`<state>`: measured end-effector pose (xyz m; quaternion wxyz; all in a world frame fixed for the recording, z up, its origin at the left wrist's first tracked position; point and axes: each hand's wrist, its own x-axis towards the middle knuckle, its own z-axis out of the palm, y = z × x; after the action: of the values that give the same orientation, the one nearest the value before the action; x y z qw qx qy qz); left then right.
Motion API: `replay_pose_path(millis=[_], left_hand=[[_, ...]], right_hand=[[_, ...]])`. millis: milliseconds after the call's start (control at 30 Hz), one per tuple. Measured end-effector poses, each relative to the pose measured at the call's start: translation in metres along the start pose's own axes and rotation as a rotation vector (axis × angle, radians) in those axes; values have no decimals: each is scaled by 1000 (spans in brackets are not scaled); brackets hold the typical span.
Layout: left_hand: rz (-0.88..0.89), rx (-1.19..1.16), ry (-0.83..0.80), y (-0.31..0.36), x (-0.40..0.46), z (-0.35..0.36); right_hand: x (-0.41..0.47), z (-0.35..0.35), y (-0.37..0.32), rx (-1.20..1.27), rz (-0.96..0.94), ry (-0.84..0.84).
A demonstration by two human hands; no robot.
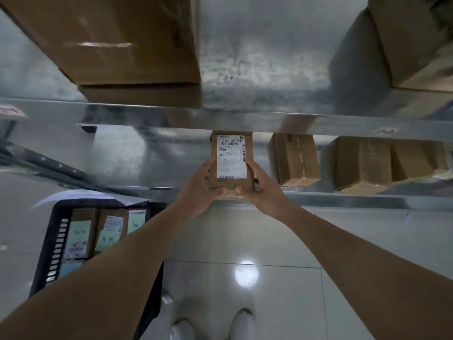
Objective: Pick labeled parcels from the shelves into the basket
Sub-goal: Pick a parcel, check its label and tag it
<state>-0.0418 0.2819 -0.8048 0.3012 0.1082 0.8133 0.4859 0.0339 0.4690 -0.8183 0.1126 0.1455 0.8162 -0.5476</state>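
Note:
A small brown cardboard parcel [231, 143] with a white shipping label on top is at the front of the lower metal shelf [152, 155]. My left hand [201, 190] grips its left side and near edge. My right hand [257, 187] grips its right side and near edge. A black slotted basket [52, 244] stands on the floor at the lower left, partly hidden behind my left forearm. It holds several labeled parcels [78, 236].
Two more brown boxes [295, 158] [382, 163] sit on the lower shelf to the right. Large cartons [117, 38] [414, 42] stand on the upper shelf. White sheets lie behind the basket. My shoes [242, 325] are on the glossy tiled floor.

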Motion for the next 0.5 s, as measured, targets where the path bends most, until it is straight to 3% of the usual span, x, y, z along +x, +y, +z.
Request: replay_pose_path(millis=[500], left_hand=[[27,51,92,-6,41,0]], right_hand=[[38,1,1,-23,-63,65]])
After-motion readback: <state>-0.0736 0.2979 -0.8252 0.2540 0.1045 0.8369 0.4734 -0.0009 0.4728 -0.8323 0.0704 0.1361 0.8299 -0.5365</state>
